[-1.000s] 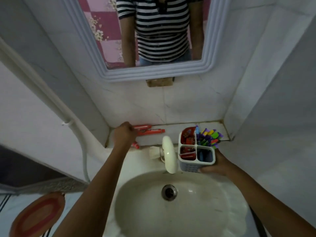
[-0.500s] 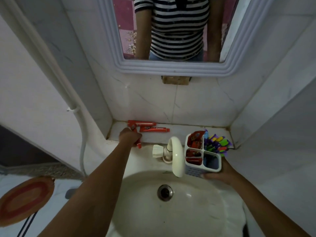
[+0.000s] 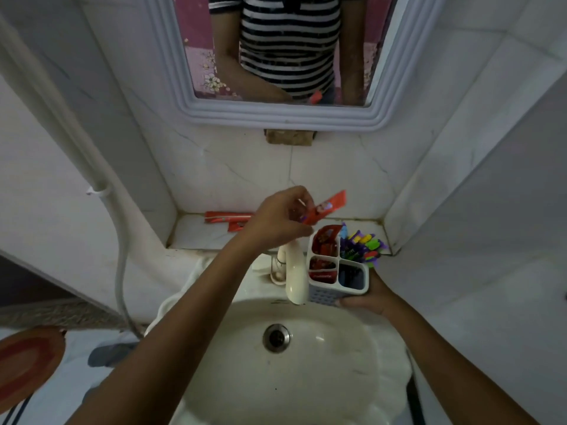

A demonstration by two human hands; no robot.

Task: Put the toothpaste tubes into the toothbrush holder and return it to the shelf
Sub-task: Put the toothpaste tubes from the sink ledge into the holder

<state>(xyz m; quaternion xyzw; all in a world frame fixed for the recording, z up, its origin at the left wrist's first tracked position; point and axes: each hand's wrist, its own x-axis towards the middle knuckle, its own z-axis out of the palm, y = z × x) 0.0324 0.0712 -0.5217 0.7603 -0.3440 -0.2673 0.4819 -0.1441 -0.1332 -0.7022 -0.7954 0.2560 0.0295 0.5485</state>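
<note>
The left hand (image 3: 276,220) pinches a flat red toothpaste tube (image 3: 325,207) above the white perforated plastic toothbrush holder (image 3: 337,273), which the right hand (image 3: 369,297) grips.

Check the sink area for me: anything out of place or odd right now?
Two toothpaste tubes lie loose on the shelf instead of in the holder, which the right hand holds off the shelf, over the sink's edge. The left hand carries another tube. Nothing spilled or broken.

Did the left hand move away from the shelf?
Yes. The left hand has lifted off the shelf with a toothpaste tube, rightward toward the holder.
</note>
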